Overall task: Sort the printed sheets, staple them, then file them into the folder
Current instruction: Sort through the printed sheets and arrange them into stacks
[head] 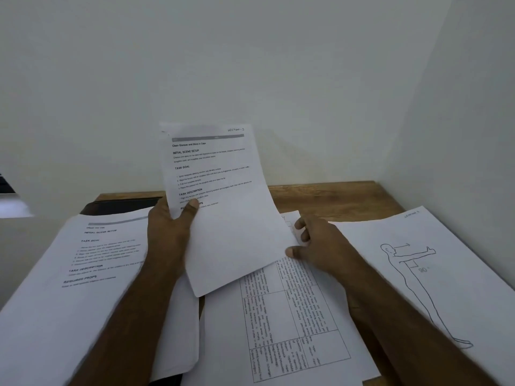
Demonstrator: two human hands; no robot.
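Note:
My left hand (170, 221) holds a printed sheet (220, 196) upright above the desk, thumb pressed on its front; the page carries headings such as "TASK GOAL" and a handwritten section note at the top right. My right hand (315, 243) pinches the same sheet's lower right edge. Flat on the desk lie a similar text sheet (83, 274) at the left, a sheet with a printed table (284, 324) in the middle, and a sheet with a line drawing of a standing figure (434, 274) at the right. A dark folder (117, 206) shows behind the left sheet.
The wooden desk (334, 199) stands in a corner, with white walls close behind and to the right. The loose sheets cover most of its surface and overhang the near edge. No stapler is in view.

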